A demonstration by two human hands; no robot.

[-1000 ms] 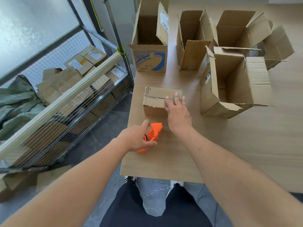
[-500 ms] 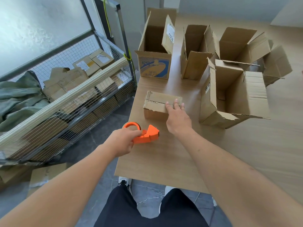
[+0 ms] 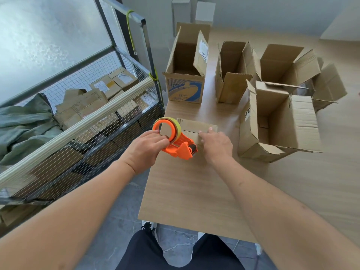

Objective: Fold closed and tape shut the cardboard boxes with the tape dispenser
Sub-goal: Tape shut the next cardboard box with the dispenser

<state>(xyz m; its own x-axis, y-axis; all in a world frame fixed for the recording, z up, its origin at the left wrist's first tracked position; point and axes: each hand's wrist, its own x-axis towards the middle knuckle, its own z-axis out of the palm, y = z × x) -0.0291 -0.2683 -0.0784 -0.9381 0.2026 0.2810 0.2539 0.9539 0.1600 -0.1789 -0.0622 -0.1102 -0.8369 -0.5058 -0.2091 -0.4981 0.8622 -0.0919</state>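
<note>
A small folded-shut cardboard box (image 3: 196, 127) lies on the wooden table (image 3: 194, 191) near its left edge. My right hand (image 3: 216, 142) rests on the box's near side, fingers on the top flaps by the seam. My left hand (image 3: 145, 151) grips the orange tape dispenser (image 3: 178, 147) with its yellowish tape roll (image 3: 171, 125), held raised just in front of the box, its roller end near my right hand's fingers.
Several open cardboard boxes stand behind and to the right: one with a blue print (image 3: 185, 75), a narrow one (image 3: 231, 75), a large one (image 3: 272, 121). A wire cage cart (image 3: 81, 121) holding parcels and green cloth stands left of the table.
My left hand lifted the tape dispenser off the table and brought it up to the near side of the small box. My right hand stayed on the box.
</note>
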